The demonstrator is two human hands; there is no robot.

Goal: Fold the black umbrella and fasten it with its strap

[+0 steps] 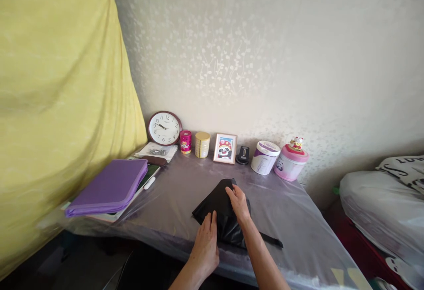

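- We have a black bundle (227, 226) before us on the table (285, 206), near its front edge; it looks soft and slightly shiny, and we cannot tell just what it is.
- The slick sheet over the table gives little grip, we judge, so a hard pull could make the bundle skid or bunch up.
- Its strap (271, 240) sticks out to the right, past our right forearm; a sleeve-less arm sweeping sideways could catch it and twist the layers.
- Uneven pressure from our hands could leave creases or let a layer spring back, as the material seems smooth and springy.
- Lying so near the front edge, the bundle could slide off towards us if dragged.
- Our left hand (205, 241) lies on the bundle's near left part, fingers straight and close together, not closed round anything.
- Our right hand (237, 201) touches its upper right part, thumb and fingers partly bent; we cannot tell whether they pinch a layer or only press.
- So the bundle lies under our fingertips, reaching beyond them and between the hands.
- The folder (107, 186) sits well to the left, the frame (225, 148) beyond the bundle, near the wall.
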